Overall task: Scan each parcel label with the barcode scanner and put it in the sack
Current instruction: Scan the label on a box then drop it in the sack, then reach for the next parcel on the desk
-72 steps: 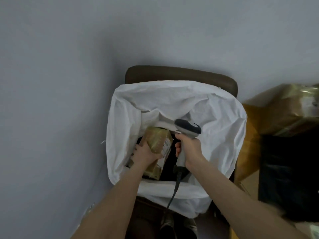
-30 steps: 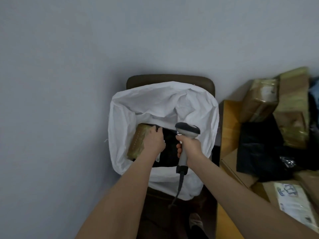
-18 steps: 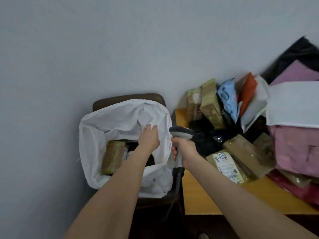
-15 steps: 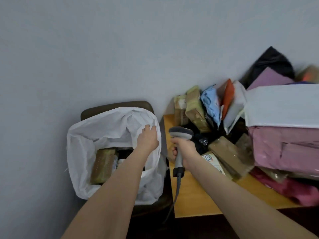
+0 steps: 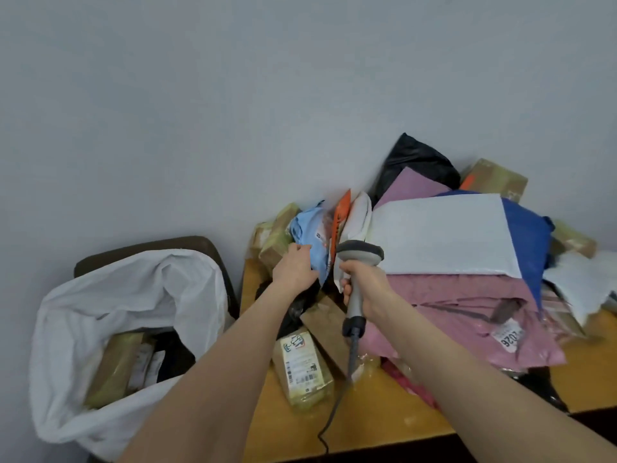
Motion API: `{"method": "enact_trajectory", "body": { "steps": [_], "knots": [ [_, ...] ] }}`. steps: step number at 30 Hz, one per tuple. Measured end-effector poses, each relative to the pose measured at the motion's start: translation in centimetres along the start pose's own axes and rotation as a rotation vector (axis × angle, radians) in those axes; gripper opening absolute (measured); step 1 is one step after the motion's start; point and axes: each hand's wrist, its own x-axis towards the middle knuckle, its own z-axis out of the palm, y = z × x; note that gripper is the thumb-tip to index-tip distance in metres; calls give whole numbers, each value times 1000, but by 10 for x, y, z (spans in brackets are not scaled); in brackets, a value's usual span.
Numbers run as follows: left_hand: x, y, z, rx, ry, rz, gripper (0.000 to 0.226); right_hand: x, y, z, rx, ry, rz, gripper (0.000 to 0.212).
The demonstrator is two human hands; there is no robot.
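While a few parcels [image 5: 117, 362] already lie in the sack [image 5: 100, 295], down-left of the left hand [image 5: 293, 270], most are piled on the worktop [image 5: 384, 412]. Left fingers [image 5: 300, 250] loosely extended, touching a light blue parcel [image 5: 309, 228], no grip yet. Right hand [image 5: 365, 285] wraps the barcode scanner [image 5: 359, 257], just right of them. Looks early: scan and bagging still to do.
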Motion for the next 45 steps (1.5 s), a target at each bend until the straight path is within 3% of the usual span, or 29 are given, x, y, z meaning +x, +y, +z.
{"method": "enact_trajectory", "body": {
  "steps": [8,10,13,16,19,24,28,30,35,39,42,45],
  "knots": [
    [26,95,20,-151,125,29,39,24,-67,-79,48,50,-30,7],
    [35,116,29,-181,73,74,45,30,-78,-93,61,70,-35,5],
    [46,144,57,-130,-82,183,76,38,-86,-116,93,124,-57,5],
    [61,165,91,24,-87,303,96,44,-95,-137,105,166,-88,6],
    [75,182,114,200,-95,351,97,48,-104,-157,128,193,-124,4],
    [78,197,118,449,-56,411,61,50,-107,-186,132,185,-123,5],
    [84,204,123,335,-87,340,90,50,-111,-201,126,154,-124,4],
    [87,212,127,349,-83,333,93,52,-112,-207,133,152,-125,5],
    [93,229,128,501,-34,422,55,60,-112,-223,158,166,-118,3],
    [90,229,127,415,138,541,16,62,-114,-232,198,161,-116,4],
    [92,231,114,346,156,432,19,57,-121,-235,218,130,-132,6],
    [96,236,92,183,274,358,22,51,-128,-235,246,124,-155,10]
  ]
}}
